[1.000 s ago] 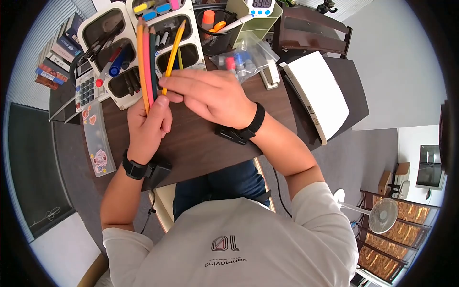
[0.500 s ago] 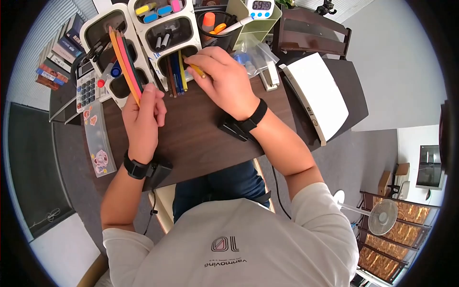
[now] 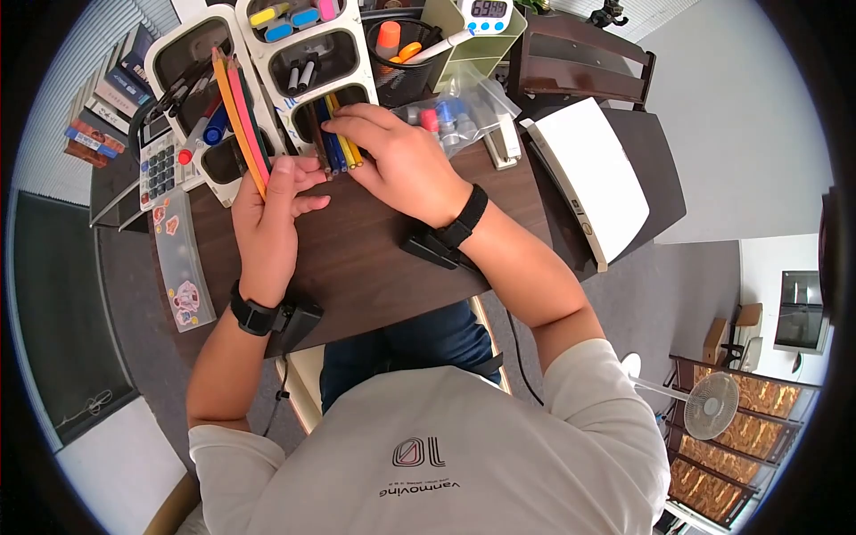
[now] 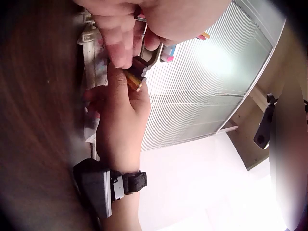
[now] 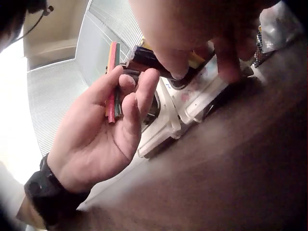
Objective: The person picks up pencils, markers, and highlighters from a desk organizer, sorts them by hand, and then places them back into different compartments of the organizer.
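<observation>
In the head view my left hand (image 3: 266,232) holds an orange pencil (image 3: 234,111), a pink pencil (image 3: 242,105) and a dark green one between thumb and palm, points up. Its other fingers reach toward the butt ends of several brown, blue and yellow colored pencils (image 3: 346,159). These stick out of the lowest compartment of a white desk organizer (image 3: 287,102). My right hand (image 3: 415,169) grips this bundle from the right, fingers over the top. Yellow pencils (image 4: 133,81) show beside its thumb in the left wrist view. The compartment's inside is partly hidden by the hand.
A second organizer column (image 3: 234,27) with scissors and pens stands left, beside a calculator (image 3: 162,169) and a stickered pencil case (image 3: 183,267). Right are a black mesh cup (image 3: 401,85), a clear bag of bottles (image 3: 477,102), a stapler (image 3: 503,147) and a white box (image 3: 593,169).
My right hand has carried a yellow pencil from beside the left hand's pencils to the compartment, where it lies with the bundle. My left hand tilted its pencils leftward, and its fingers now reach toward the bundle.
</observation>
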Available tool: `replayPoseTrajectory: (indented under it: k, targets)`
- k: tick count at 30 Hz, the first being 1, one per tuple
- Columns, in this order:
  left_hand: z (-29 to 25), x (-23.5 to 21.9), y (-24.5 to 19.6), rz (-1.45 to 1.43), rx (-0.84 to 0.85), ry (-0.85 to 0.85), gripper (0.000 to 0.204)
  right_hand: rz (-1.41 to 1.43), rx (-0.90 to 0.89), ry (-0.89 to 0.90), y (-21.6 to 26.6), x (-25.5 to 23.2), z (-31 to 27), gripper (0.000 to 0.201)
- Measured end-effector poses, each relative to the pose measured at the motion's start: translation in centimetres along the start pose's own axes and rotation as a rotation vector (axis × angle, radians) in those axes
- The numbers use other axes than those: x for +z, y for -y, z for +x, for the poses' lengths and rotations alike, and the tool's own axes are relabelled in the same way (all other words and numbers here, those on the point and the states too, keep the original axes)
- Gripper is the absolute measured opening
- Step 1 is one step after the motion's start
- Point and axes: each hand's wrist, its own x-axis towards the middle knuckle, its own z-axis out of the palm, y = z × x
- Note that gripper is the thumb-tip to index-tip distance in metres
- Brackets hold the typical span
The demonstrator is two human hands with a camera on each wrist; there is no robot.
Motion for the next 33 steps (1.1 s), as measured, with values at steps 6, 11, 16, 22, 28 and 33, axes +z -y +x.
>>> replayPoseTrajectory:
  k: [6, 11, 16, 22, 28, 33]
  targets:
    - [0.1, -0.6, 0.8, -0.013, 0.029, -0.006, 0.027, 0.029, 0.007, 0.016, 0.2, -0.2, 0.0, 0.052]
    - [0.1, -0.1, 0.4, -0.013, 0.037, 0.002, 0.027, 0.047, 0.009, 0.021, 0.2, -0.2, 0.0, 0.054]
    - [-0.1, -0.5, -0.8, 0.196, 0.024, -0.038, 0.031, -0.048, -0.148, -0.066, -0.1, -1.8, -0.1, 0.047]
    - [-1.3, -1.3, -0.7, 0.393, 0.213, 0.371, 0.035, 0.008, -0.496, -0.248, 2.7, -1.4, -0.3, 0.046]
    - [-1.5, -0.5, -1.5, 0.245, 0.028, 0.486, 0.032, 0.065, -0.56, -0.25, 2.1, -1.5, -0.3, 0.048]
    - [-1.5, -0.5, -1.1, 0.185, 0.008, 0.498, 0.029, 0.055, -0.538, -0.245, 2.5, -1.9, -0.4, 0.048]
